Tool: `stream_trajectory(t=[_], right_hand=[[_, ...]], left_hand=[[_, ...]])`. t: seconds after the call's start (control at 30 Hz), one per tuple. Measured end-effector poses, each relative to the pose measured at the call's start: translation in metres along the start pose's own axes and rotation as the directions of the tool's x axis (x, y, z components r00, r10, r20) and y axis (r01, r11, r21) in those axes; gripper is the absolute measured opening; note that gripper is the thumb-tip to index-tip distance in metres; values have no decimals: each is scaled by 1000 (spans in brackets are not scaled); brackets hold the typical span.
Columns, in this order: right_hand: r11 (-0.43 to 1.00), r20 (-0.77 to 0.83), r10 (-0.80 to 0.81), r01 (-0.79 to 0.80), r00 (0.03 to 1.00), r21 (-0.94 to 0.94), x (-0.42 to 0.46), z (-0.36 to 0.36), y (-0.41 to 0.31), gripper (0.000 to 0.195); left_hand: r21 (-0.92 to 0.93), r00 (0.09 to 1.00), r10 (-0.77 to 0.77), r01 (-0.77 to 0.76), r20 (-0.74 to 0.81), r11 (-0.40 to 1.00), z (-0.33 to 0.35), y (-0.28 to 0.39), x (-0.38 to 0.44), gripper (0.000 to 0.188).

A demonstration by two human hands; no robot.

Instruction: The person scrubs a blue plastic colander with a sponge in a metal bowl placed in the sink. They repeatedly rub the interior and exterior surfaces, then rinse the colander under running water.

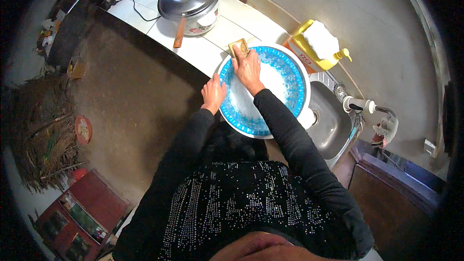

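Observation:
A round blue-patterned basin [279,76] with a white rim sits in front of me, overlapping the counter's end and the steel sink. My left hand [214,93] grips the basin's left rim, with the fingertips over the edge. Reaching across the basin, my right hand [248,67] holds a worn yellow block [242,45], which looks like a sponge, against the far left rim. The fingers of that hand hide part of the block. The inside of the basin is pale and glossy; I cannot tell whether water is in it.
On the white-tiled counter [214,52] stands a lidded electric pot [201,25]. A yellow pump jug [308,59] with a white cloth [320,40] is behind the basin. The sink [331,116] and its tap [362,105] lie to the right; brushwood [47,141] is at left.

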State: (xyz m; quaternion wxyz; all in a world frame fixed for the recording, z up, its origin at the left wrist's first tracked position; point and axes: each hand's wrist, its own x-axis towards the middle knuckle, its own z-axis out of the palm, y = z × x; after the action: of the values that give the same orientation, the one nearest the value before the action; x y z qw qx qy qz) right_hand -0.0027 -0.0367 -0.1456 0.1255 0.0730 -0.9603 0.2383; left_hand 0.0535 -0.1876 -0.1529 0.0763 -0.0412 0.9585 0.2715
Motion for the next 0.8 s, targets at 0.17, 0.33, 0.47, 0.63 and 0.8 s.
stream_trajectory(t=[0.17,0.33,0.47,0.63,0.8], right_hand=[[995,52,73,-77,996,70,-10,-2,8,57],[992,30,111,-112,993,50,-7,-3,17,53],[995,-7,99,-99,995,23,6,-3,24,56],[996,-66,81,-79,995,35,-12,7,25,62],[994,-30,99,-97,995,51,1,5,14,62]], left_hand=[[-14,1000,-5,5,-14,1000,-2,1,-2,32],[9,1000,-15,15,-3,1000,-1,0,-1,33],[15,1000,4,-4,-15,1000,1,-2,0,31],[-2,1000,3,-3,-24,1000,-2,3,-1,32],[24,999,24,-24,-26,999,2,0,-1,33]])
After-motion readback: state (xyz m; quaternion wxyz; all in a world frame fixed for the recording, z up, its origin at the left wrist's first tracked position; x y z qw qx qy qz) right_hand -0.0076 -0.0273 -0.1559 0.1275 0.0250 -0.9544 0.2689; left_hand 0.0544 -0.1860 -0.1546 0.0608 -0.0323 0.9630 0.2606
